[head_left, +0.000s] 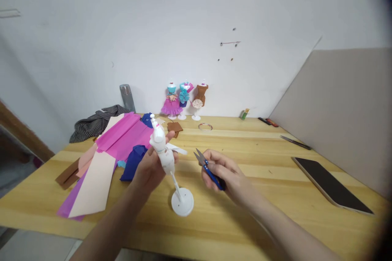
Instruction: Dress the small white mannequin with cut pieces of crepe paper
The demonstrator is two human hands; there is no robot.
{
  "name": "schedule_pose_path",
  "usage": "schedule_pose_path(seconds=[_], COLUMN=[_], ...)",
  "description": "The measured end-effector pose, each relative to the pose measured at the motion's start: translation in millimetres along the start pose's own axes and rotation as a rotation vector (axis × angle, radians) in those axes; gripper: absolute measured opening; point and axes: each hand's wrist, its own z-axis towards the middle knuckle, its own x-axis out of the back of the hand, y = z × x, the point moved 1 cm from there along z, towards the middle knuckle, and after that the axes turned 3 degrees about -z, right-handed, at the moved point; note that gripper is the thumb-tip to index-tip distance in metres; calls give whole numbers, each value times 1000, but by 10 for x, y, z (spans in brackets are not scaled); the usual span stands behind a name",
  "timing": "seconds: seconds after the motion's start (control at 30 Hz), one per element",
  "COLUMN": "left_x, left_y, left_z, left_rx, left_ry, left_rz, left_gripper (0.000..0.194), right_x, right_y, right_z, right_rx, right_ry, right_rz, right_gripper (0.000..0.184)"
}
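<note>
My left hand (153, 169) grips a small white mannequin (164, 151) by its torso, holding it tilted with its round base (183, 202) toward me. A white strip (177, 149) sticks out from the mannequin's right side; whether it is paper or cloth I cannot tell. In my right hand (225, 173) are blue-handled thread snips (210, 170), their blades apart and pointing up and left toward the strip without touching it. Part of the snips' handle is hidden by the fingers.
Pink, cream and brown sheets (122, 134) lie on the left of the wooden table (251, 220), with crumpled blue material (134, 163). Three dressed mannequins (172, 104) stand by the wall. A bracelet-like ring (205, 127), tweezers (295, 142) and a dark tablet-like slab (332, 185) lie further right.
</note>
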Motion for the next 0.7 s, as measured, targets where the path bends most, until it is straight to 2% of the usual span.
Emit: schedule_pose_path(seconds=[0.1,0.23,0.37,0.43,0.57,0.7], left_x=[-25,-40,-45,-37,5,29], left_y=[-4,-39,-57,-51,-21,5], left_z=[32,29,30,30,14,-1], left_rx=[5,30,54,72,75,46], left_ry=[5,2,-11,-33,-68,-115], left_rz=[-46,-87,-81,-62,20,106], left_gripper=[48,46,48,48,49,58], right_x=[-110,-100,-121,-159,-234,-288], right_y=[-124,-131,-169,-225,-344,-360], right_z=[-30,33,52,34,-13,-24], right_rx=[31,156,154,157,142,17], right_ry=[-66,43,67,21,-53,-76], right_rz=[77,33,-96,-124,-190,-152], right_gripper=[20,13,7,13,41,52])
